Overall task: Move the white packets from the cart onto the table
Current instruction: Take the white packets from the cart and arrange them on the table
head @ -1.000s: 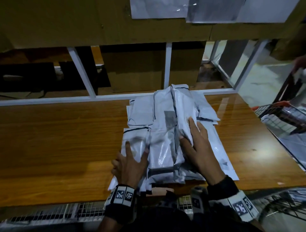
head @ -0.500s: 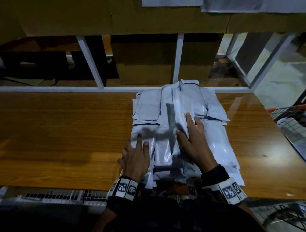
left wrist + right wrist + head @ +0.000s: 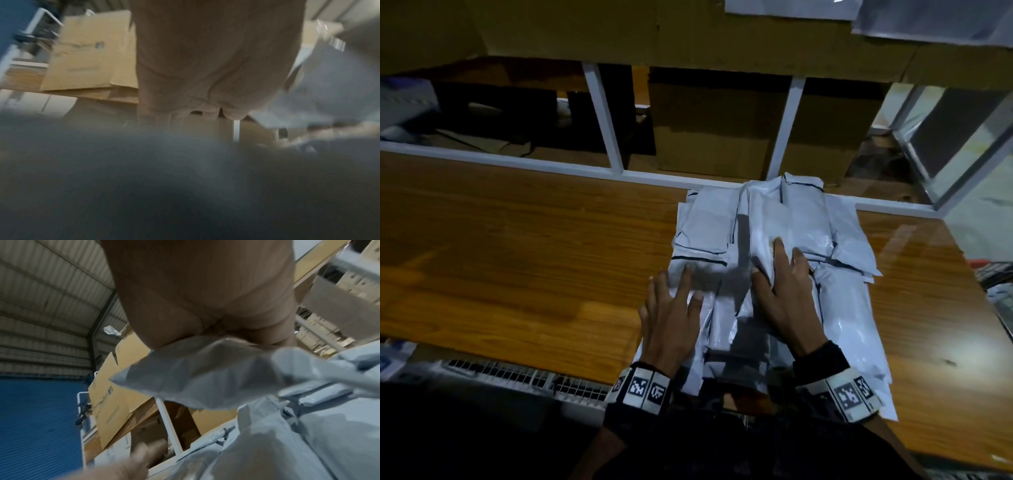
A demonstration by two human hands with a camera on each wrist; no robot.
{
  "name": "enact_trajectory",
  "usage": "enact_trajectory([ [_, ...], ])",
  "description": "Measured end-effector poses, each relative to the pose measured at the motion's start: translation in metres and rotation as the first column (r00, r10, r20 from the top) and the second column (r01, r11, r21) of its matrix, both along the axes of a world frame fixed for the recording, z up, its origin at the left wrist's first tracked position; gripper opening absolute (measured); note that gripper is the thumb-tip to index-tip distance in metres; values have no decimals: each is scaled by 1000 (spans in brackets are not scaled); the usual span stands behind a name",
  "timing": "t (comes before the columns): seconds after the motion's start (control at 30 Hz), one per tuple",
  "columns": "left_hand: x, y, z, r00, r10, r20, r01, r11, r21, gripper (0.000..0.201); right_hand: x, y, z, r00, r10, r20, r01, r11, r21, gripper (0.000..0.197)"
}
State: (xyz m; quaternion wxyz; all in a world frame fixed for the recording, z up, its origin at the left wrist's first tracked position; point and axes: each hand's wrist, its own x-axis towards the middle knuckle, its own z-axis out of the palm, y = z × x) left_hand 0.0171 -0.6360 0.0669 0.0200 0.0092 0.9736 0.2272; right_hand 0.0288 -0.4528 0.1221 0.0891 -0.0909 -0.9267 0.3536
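A heap of white packets [image 3: 784,219] lies on the wooden table [image 3: 517,260], from its back rail to its front edge. My left hand [image 3: 671,308] rests flat on the heap's near left part with fingers spread. My right hand [image 3: 787,284] lies on the middle of the heap, fingers straight along a long packet. The right wrist view shows packets [image 3: 205,374] bunched under my palm. The left wrist view is blurred, with grey packet plastic [image 3: 185,178] filling its lower half. The cart [image 3: 996,274] shows only as a sliver at the right edge.
A white frame rail [image 3: 551,164] with uprights runs along the table's back edge, with cardboard boxes [image 3: 715,126] behind it. A wire grid [image 3: 517,377] lies below the table's front edge. Bare wood stretches left of the heap.
Both hands have slid forward over the heap, away from me. The view has shifted left, so the cart has almost left the frame.
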Motion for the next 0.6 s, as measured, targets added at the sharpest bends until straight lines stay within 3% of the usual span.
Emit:
enact_trajectory([
  [0.2, -5, -4, 17, 995, 1, -97, 12, 991, 135, 57, -63, 5, 0, 998, -41, 50, 31, 984, 177, 75],
  [0.33, -9, -4, 11, 989, -30, -146, 56, 983, 172, 57, -120, 2, 6, 986, -98, 138, 60, 965, 255, 70],
  [0.47, -10, 0, 4, 980, -113, -163, 137, 980, 145, 55, -167, 1, -6, 956, -219, 197, 139, 925, 353, 69],
  [0.6, -8, 5, 0, 970, -162, -180, 185, 975, 120, 50, -186, 4, -33, 927, -247, 282, 132, 919, 372, 69],
])
